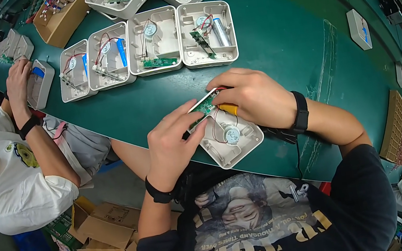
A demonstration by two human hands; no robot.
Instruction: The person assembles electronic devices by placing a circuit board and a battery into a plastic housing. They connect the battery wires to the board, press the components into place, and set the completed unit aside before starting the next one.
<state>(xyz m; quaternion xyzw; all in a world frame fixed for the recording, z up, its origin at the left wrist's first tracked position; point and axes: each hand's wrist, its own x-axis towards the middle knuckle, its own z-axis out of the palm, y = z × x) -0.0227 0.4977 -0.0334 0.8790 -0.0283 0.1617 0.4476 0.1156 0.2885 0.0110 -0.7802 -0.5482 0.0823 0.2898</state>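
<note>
A light grey plastic housing (223, 156) lies tilted near the table's front edge. Inside it is a round speaker (232, 134) with thin wires. My left hand (169, 140) pinches a green circuit board (205, 105) at the housing's far left side, thumb on the near side. My right hand (259, 95) is curled over the far right part of the housing, fingertips close to the board and some red wires (221, 88). Beneath its thumb shows a yellow rounded piece (228, 108), partly covered. What those right fingertips pinch is hidden.
Open housings (211, 61) with speakers, boards and batteries stand in a row on the green table (271, 39); more are behind. A cardboard box (55, 30) holds parts at far left. A co-worker's hand (20, 76) is at left. Cartons (106, 226) lie below.
</note>
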